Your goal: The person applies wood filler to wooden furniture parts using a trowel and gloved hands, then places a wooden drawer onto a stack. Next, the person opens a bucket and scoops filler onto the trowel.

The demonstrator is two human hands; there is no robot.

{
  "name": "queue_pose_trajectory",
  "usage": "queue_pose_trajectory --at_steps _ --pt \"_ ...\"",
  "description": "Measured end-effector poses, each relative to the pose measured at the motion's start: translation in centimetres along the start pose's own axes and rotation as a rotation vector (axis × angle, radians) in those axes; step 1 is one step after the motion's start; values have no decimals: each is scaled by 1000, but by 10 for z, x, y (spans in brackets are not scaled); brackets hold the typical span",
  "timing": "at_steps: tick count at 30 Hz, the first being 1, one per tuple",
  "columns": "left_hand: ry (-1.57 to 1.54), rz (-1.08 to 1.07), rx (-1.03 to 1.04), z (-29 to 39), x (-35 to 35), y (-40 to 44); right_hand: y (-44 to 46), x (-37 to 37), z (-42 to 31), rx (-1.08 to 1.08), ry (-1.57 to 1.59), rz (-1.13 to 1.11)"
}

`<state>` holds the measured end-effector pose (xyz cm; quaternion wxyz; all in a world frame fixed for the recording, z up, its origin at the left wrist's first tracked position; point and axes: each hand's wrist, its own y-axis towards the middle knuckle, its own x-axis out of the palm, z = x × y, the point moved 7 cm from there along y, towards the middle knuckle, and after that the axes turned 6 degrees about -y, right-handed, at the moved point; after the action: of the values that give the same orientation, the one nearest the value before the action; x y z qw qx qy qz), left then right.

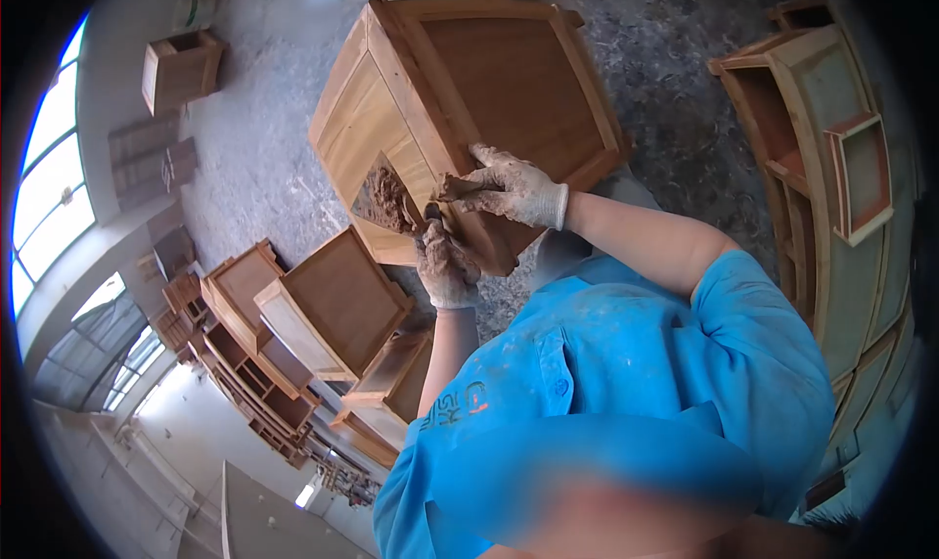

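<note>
My left hand (447,266), in a stained white work glove, is closed round the handle of a putty knife. A heap of brown wood putty (387,197) lies on the knife's broad blade (368,205). Close by, my right hand (514,187), gloved and smeared with the same paste, grips a small putty-smeared scraper (456,186); much of the tool is hidden by the fingers. Both hands are over the near edge of a wooden cabinet (518,85), which has framed panels and a lighter side panel (377,119).
Several wooden cabinets (337,300) stand to the left, close to my left arm. A taller open cabinet (802,129) with a small frame (861,178) against it is at the right. A small wooden box unit (183,70) stands on the stained floor (259,138) at the upper left.
</note>
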<state>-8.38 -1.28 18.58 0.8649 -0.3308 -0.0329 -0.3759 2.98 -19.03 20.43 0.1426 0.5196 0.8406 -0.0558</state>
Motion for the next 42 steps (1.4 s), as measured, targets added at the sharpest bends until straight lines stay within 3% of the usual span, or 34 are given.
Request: queue_pose_trajectory --at_steps 2,7,9,11,14,15,17,20,25,31,37,42 --pt "-60 -12 45 2 -3 6 0 8 1 -152 -77 12" --pt "-44 45 196 9 -8 12 -15 28 55 212 806 -292" --pt "43 91 279 10 -3 8 -23 32 79 301 943 -326" --pt "163 141 366 12 7 1 -20 17 103 535 997 -264" --pt "269 231 392 15 17 -4 -2 6 120 681 966 -298" --pt "321 269 400 17 21 -5 15 -5 114 474 1016 -173" --pt "373 325 409 13 16 -7 35 -16 114 272 1063 -64" --pt "383 286 472 10 13 -4 62 -24 106 -83 360 -71" --pt "373 293 456 7 6 -4 61 -5 91 -284 -177 -189" --pt "236 344 447 8 15 -2 58 27 78 -436 -373 -209" --pt "292 265 479 4 3 6 55 10 73 -433 -330 -151" --pt "205 243 448 5 -1 10 55 24 53 -198 -310 -142"
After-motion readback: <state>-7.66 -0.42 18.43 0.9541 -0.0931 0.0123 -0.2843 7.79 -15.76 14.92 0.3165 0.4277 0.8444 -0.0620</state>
